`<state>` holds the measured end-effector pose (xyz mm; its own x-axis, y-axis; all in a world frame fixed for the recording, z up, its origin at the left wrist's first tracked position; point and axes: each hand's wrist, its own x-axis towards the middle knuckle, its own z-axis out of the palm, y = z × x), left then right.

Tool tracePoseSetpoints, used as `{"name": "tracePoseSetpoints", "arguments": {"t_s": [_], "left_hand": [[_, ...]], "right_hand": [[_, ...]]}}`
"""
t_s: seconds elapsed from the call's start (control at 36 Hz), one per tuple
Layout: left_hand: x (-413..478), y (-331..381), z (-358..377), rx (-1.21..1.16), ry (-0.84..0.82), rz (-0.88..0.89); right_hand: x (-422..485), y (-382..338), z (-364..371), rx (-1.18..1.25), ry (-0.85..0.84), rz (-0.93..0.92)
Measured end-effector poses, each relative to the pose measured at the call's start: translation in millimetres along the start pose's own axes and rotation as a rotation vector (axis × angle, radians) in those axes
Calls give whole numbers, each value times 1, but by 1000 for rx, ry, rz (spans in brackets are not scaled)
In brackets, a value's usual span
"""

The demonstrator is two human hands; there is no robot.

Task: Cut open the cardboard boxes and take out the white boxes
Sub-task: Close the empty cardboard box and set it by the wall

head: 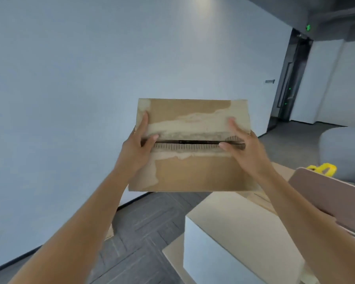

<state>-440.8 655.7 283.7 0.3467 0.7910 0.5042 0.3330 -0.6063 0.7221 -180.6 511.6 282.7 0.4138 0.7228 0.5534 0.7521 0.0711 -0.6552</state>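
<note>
I hold a brown cardboard box (193, 173) up in the air in front of me, its torn, tape-stripped face toward the camera. A dark slit runs across its middle between the two flaps. My left hand (135, 146) grips the box's left side, thumb tip at the slit and index finger stretched up the upper flap. My right hand (244, 148) grips the right side, thumb at the slit and fingers on the upper flap. Below, a white box (230, 242) stands on a flat piece of cardboard.
A yellow object (322, 168) lies at the right behind a brownish-pink board (336, 197). More cardboard (283, 171) lies under my right arm. A grey rounded seat (344, 150) stands on the dark floor at the right. A white wall fills the left; a dark doorway (291, 78) lies beyond.
</note>
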Motion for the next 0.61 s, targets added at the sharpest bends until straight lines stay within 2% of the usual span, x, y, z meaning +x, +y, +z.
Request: {"name": "tracePoseSetpoints", "arguments": {"t_s": [0.14, 0.28, 0.44, 0.61], "left_hand": [[15, -100, -98, 79, 102, -117], [19, -185, -165, 116, 176, -252], [37, -278, -213, 143, 231, -349], [75, -376, -235, 157, 268, -433]], "right_hand": [[39, -59, 135, 65, -129, -51], [69, -99, 246, 107, -282, -95], [103, -117, 364, 153, -397, -116], [150, -104, 490, 183, -503, -109]]}}
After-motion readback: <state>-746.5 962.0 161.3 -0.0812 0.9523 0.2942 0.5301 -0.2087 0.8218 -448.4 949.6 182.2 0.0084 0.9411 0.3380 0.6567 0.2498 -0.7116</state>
